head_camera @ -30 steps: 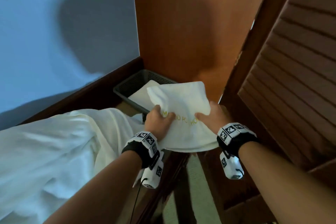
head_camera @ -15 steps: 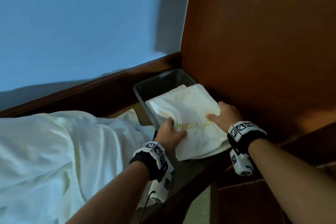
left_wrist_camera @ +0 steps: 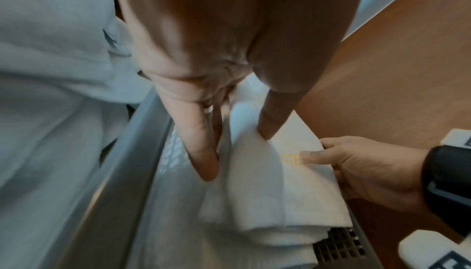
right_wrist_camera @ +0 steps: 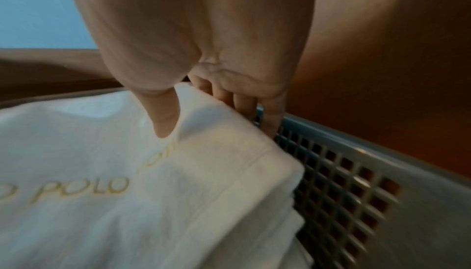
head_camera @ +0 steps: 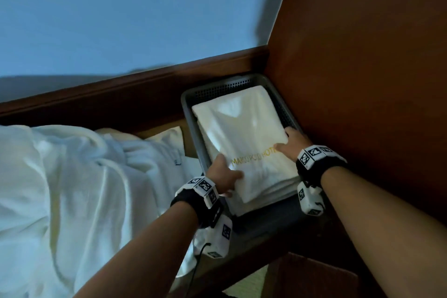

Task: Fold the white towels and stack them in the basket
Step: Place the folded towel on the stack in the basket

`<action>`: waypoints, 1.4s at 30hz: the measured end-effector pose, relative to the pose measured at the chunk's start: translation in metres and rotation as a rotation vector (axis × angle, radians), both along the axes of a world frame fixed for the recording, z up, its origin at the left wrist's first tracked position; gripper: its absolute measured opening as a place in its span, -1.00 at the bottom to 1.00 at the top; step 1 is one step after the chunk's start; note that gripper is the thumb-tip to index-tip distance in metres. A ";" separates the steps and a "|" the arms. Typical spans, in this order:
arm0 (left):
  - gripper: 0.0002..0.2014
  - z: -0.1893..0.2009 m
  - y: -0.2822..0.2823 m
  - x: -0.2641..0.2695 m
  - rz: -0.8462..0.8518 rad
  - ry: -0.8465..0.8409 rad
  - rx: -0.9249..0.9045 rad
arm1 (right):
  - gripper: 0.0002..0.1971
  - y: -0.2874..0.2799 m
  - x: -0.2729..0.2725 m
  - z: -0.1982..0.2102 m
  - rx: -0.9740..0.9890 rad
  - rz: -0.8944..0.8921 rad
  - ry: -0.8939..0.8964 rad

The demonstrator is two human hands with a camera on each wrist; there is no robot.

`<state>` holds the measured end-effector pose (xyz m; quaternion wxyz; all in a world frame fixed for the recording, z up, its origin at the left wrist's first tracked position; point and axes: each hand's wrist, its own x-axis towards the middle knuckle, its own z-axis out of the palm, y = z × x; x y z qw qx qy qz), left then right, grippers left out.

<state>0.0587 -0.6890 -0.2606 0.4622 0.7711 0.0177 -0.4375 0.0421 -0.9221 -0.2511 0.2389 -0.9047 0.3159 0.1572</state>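
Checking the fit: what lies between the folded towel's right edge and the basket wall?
The right hand's fingers, wedged between folded towel and basket wall, in the right wrist view.

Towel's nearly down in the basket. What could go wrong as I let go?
1. Both the left hand and right hand have fingers tucked under the folded towel; pulling out fast may drag the fold open.
2. The towel's near end overhangs the stack toward the basket front edge, so it may slump.

Dim light; pale blue wall (head_camera: 121, 12), dark wooden rail (head_camera: 145, 89), brown wooden panel (head_camera: 362, 55).
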 end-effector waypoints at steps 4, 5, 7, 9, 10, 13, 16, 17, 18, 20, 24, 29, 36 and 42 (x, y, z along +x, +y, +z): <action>-0.66 -0.008 -0.005 -0.005 0.011 -0.057 0.079 | -0.59 -0.006 -0.012 -0.013 -0.030 0.004 0.107; -0.67 -0.008 -0.005 -0.006 0.016 -0.064 0.074 | -0.60 -0.009 -0.014 -0.012 -0.037 0.013 0.120; -0.68 -0.004 -0.004 -0.006 0.014 -0.070 0.067 | -0.59 -0.014 -0.016 -0.007 -0.048 0.023 0.142; -0.69 0.003 -0.002 -0.006 -0.043 -0.114 0.092 | -0.58 -0.019 -0.020 -0.003 -0.040 0.045 0.184; -0.69 0.007 0.000 -0.005 -0.125 -0.185 0.142 | -0.60 -0.021 -0.022 -0.002 -0.046 0.067 0.230; -0.67 0.016 0.008 -0.001 -0.432 -0.598 0.397 | -0.75 -0.018 -0.028 0.003 -0.133 0.113 0.313; -0.61 0.016 0.010 -0.002 -0.563 -0.918 0.458 | -0.84 -0.002 -0.030 0.005 -0.312 0.125 0.180; -0.56 0.012 0.008 -0.004 -0.630 -0.977 0.451 | -0.78 0.005 -0.031 0.005 -0.379 0.145 0.119; -0.49 0.006 0.006 -0.006 -0.719 -1.004 0.444 | -0.72 0.012 -0.031 0.004 -0.441 0.183 0.082; -0.41 -0.008 0.000 -0.013 -0.890 -0.994 0.467 | -0.63 0.020 -0.035 0.001 -0.493 0.264 0.089; -0.63 -0.025 -0.002 -0.029 -0.965 -0.920 0.466 | -0.49 0.012 -0.051 -0.004 -0.325 0.272 0.271; -0.61 -0.028 0.001 -0.020 -0.983 -1.006 0.450 | -0.53 0.018 -0.056 0.000 -0.494 0.376 0.182; -0.34 -0.037 0.003 -0.032 -1.064 -0.864 0.586 | -0.32 0.020 -0.072 -0.027 -0.400 0.535 0.414; -0.63 0.006 0.015 -0.029 -0.882 -0.763 0.391 | -0.49 0.035 -0.062 0.002 -0.488 0.577 0.364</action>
